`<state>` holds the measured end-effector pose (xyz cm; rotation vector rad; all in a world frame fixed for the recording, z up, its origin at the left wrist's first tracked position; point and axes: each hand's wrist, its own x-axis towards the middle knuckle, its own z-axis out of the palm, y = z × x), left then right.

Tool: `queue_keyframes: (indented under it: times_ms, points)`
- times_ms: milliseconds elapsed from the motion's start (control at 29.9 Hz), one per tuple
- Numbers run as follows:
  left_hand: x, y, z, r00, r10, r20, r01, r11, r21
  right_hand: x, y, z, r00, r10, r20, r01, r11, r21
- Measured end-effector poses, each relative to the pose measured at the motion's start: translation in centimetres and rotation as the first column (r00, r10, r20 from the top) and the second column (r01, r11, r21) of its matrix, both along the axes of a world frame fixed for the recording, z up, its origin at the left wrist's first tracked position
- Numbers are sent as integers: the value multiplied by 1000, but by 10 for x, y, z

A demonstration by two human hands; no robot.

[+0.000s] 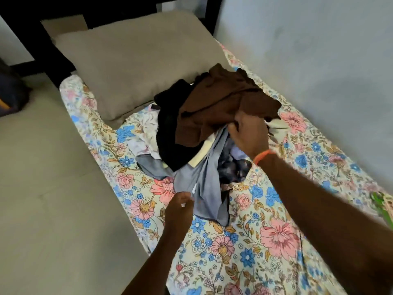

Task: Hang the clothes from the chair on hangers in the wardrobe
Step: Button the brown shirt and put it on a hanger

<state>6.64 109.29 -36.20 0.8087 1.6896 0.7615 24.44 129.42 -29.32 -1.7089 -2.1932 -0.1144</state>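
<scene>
- Fingers first: your right hand [247, 129] is clamped on the brown garment [221, 107] atop the pile; your left hand [177, 207] pinches the grey-blue garment [204, 179] at its near edge.
- Clothes sit heaped mid-bed on the floral sheet [255, 241], just in front of the pillow [136, 67].
- All soft, light and floppy, so expect drag; the grey-blue piece is pinned under the black garment [170, 133]. Take it by collar or shoulders.
- Green hangers [382, 206] lie at the right edge, partly visible.
- No wardrobe in view.

Bare forearms, one wristband

The person is wearing a thin orange band [261, 156] on the right wrist; both arms are showing no sleeves.
</scene>
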Motion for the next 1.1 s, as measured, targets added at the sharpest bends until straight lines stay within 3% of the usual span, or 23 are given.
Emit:
queue_keyframes:
  times_ms: [67, 167, 201, 334, 468, 535, 602, 702, 769, 836, 903, 1003, 1036, 1103]
  points:
    - [12, 1, 26, 970, 74, 233, -53, 994, -92, 6, -69, -7, 998, 5, -57, -7, 1000, -19]
    - [38, 12, 48, 819, 258, 512, -166, 961, -220, 9, -174, -12, 991, 21, -131, -36, 993, -111]
    - [47, 15, 49, 801, 287, 525, -224, 957, -182, 10, -202, -17, 991, 43, -129, -59, 991, -122]
    - [72, 17, 29, 915, 279, 292, -278, 959, -45, 30, -264, -59, 993, 66, -102, -86, 976, -199]
    - [103, -12, -10, 913, 182, 365, -198, 980, 6, 65, -249, -117, 998, -67, 17, 69, 987, -145]
    - [115, -28, -34, 908, 162, 387, -199, 978, 57, 75, -239, -147, 996, -13, -84, 1, 990, -144]
    - [119, -37, -52, 905, 180, 385, -227, 971, 80, 81, -232, -169, 947, 45, -317, -80, 992, -98]
    - [123, -47, -67, 884, 212, 416, -313, 931, 190, 81, -239, -175, 774, -38, -632, -22, 996, -88]
    - [129, -53, -64, 912, 200, 358, -336, 865, 374, 80, -243, -170, 585, -81, -807, 9, 996, -94]
    - [142, -67, -50, 966, 209, 149, -257, 800, 542, 88, -255, -153, 463, 18, -886, 3, 1000, 22]
    - [160, -83, -25, 955, 290, -60, -177, 721, 671, 104, -269, -133, 371, 95, -924, 0, 995, 102]
    - [196, -107, 8, 814, 446, -372, 85, 541, 836, 139, -284, -89, 40, 41, -998, 29, 999, 42]
    - [211, -114, 19, 750, 492, -442, 163, 510, 845, 156, -287, -73, -60, 44, -997, 30, 999, 43]
    - [237, -127, 46, 662, 536, -524, 248, 503, 828, 183, -291, -38, -169, 110, -979, 42, 994, 105]
